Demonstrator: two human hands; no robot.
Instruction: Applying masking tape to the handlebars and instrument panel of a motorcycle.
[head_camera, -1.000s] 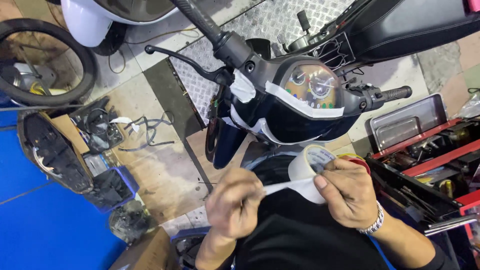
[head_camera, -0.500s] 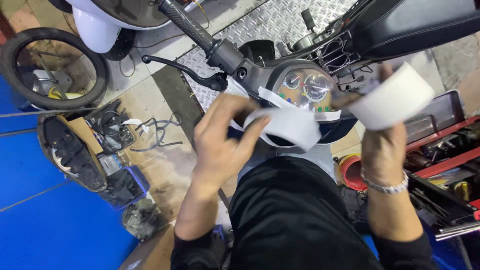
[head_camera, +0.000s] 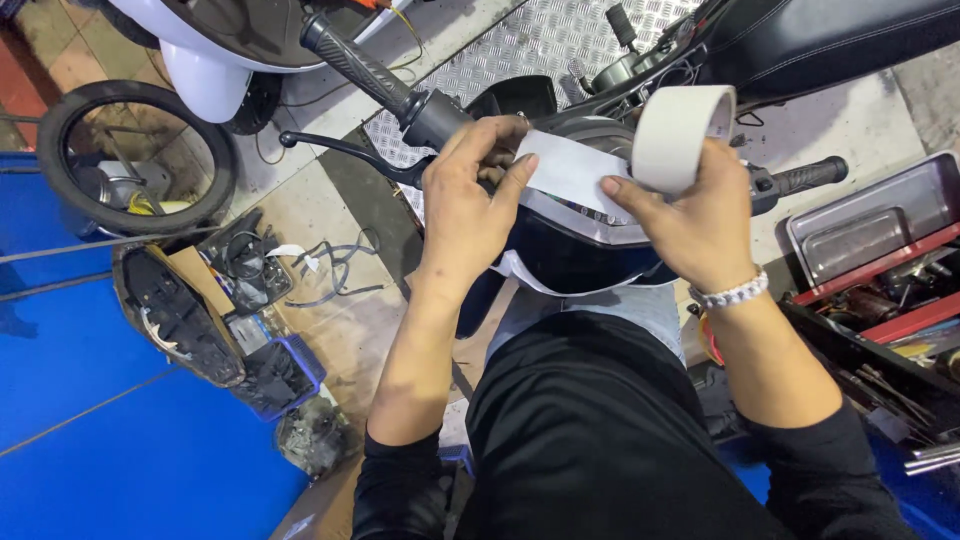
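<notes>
Two bare hands work over a scooter's dashboard (head_camera: 580, 235). Far left on the floor lie a loose wheel (head_camera: 135, 155) and a black panel (head_camera: 175, 315). The left hand (head_camera: 470, 205) presses the free end of a white tape strip (head_camera: 570, 172) down, fingers closed on its edge. The right hand (head_camera: 700, 220) is clamped on the tape roll (head_camera: 680, 135), held just above the dash. Rightmost sits a red tool chest (head_camera: 880, 290).
</notes>
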